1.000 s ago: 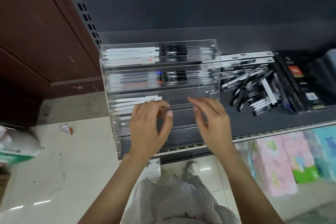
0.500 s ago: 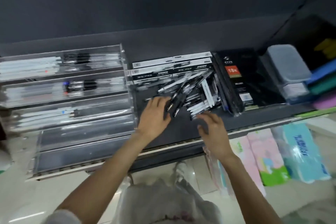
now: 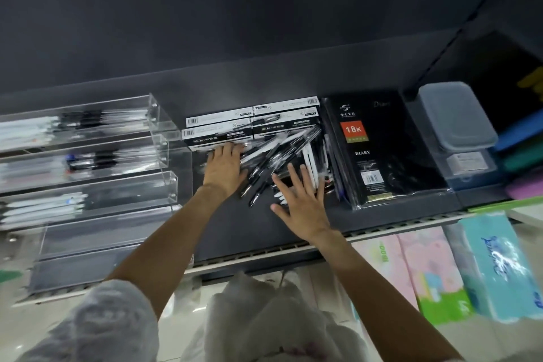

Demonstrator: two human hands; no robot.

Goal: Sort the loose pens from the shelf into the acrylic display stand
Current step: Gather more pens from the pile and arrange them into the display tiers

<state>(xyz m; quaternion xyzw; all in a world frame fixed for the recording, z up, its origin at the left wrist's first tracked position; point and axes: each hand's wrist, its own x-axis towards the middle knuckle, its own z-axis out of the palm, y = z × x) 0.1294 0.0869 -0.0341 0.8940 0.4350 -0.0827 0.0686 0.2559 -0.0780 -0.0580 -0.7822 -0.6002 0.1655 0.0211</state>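
A heap of loose black and white pens (image 3: 282, 156) lies on the dark shelf (image 3: 252, 232), in front of white pen boxes (image 3: 235, 126). My left hand (image 3: 224, 169) rests flat on the heap's left edge, fingers extended. My right hand (image 3: 299, 200) is spread over the heap's near right side, covering some white pens. Neither hand visibly grips a pen. The tiered acrylic display stand (image 3: 97, 173) sits at the left; its upper three tiers hold rows of pens, blurred by motion, and the lower tiers look bare.
A black shrink-wrapped diary (image 3: 385, 156) lies right of the pens. A grey lidded plastic box (image 3: 455, 117) and coloured folders (image 3: 520, 153) stand at the far right. Tissue packs (image 3: 484, 267) sit on the level below the shelf's front edge.
The view swung right from the acrylic stand to the pen heap. Both hands left the stand and moved onto the loose pens, the right hand now spread wide.
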